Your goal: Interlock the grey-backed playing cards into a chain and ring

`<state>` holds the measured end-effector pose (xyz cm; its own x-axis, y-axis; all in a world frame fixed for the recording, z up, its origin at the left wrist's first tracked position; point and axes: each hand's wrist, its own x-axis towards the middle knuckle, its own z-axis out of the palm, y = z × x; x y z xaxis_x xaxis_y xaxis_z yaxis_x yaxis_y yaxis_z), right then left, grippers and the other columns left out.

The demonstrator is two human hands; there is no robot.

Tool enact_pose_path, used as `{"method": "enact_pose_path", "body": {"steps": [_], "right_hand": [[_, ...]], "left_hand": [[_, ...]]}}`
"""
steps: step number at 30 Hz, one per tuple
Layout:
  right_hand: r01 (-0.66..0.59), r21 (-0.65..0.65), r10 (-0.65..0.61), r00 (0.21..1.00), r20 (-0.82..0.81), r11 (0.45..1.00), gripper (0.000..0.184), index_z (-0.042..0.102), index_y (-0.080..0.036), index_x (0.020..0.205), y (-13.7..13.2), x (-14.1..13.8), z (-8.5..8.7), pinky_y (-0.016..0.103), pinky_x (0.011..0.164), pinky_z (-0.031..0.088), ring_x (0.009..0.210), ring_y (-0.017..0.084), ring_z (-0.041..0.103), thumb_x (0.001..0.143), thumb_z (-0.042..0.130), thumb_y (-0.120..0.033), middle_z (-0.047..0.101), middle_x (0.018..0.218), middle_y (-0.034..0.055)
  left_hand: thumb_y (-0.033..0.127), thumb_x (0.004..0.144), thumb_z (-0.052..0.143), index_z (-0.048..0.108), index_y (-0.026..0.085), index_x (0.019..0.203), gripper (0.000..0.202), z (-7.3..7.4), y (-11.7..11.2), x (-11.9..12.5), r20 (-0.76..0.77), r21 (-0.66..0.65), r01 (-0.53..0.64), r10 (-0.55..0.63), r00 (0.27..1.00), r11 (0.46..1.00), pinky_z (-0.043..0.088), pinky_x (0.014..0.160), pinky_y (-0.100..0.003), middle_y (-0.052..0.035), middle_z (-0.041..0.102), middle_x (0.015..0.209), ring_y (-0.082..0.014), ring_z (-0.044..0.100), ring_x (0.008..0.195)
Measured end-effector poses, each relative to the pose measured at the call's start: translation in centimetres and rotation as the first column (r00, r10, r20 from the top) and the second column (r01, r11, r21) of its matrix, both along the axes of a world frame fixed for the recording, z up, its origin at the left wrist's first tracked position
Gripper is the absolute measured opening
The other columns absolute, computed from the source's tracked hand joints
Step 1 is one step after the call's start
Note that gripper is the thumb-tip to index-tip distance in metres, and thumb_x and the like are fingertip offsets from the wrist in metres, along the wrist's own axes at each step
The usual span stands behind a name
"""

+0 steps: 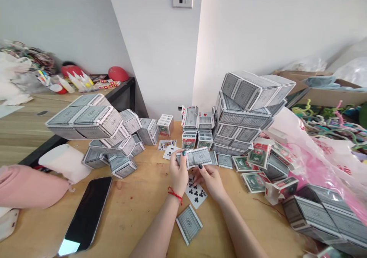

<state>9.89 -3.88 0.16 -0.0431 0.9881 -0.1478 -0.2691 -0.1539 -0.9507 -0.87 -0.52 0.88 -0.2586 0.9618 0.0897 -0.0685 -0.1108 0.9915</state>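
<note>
Across the lower half of the frame: one wooden table (123, 219), bearing a tall stack of card-built blocks (243, 116) right of centre, a lower, looser pile of similar blocks (94, 122) at left, and a black phone (87, 212), lower left. At centre: left hand (179, 172), thumb and fingers pinching a strip of folded cards (201, 156); right hand (212, 179), thumb at the strip's lower edge, whether gripping cannot be told. Below these: one folded card square (189, 223); one eight of clubs (197, 197), face up, partly under the right fingers.
</note>
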Motion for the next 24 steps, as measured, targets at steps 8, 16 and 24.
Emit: {"method": "enact_pose_path", "body": {"steps": [8, 16, 24], "right_hand": [[0.209, -0.008, -0.209, 0.975, -0.07, 0.978, 0.058, 0.042, -0.029, 0.116, 0.1, 1.0, 1.4, 0.028, 0.045, 0.053, 0.067, 0.016, 0.059, 0.064, 0.066, -0.039, 0.054, 0.102, 0.0042], [0.351, -0.028, -0.352, 0.933, -0.078, 0.936, 0.057, 0.048, -0.026, 0.107, 0.6, 1.1, 0.6, 0.028, 0.046, 0.056, 0.074, 0.017, 0.057, 0.056, 0.073, -0.033, 0.051, 0.103, 0.0029], [0.281, -0.075, -0.289, 0.949, -0.131, 0.957, 0.037, 0.05, -0.019, 0.087, 0.5, 1.3, 0.4, 0.03, 0.049, 0.057, 0.065, 0.015, 0.059, 0.059, 0.072, -0.032, 0.057, 0.081, -0.0001]], "left_hand": [[0.034, 0.072, 0.058, 0.064, 0.02, 0.093, 0.026, 1.0, 0.8, -0.9, -0.088, -0.005, 0.24, -0.239, 0.967, 0.971, 0.043, 0.075, -0.026, -0.0054, 0.064, 0.094, -0.0167, 0.058, 0.084], [0.034, 0.076, 0.053, 0.066, 0.015, 0.093, 0.029, 0.5, 1.0, 0.0, 0.376, -0.048, 0.402, -0.356, 0.855, 0.914, 0.041, 0.082, -0.029, -0.0055, 0.066, 0.095, -0.0216, 0.057, 0.094], [0.034, 0.075, 0.054, 0.06, 0.015, 0.107, 0.037, 0.3, 0.9, 0.4, 0.634, -0.018, 0.604, -0.458, 0.623, 0.797, 0.036, 0.093, -0.036, -0.0116, 0.063, 0.105, -0.0244, 0.054, 0.104]]}}
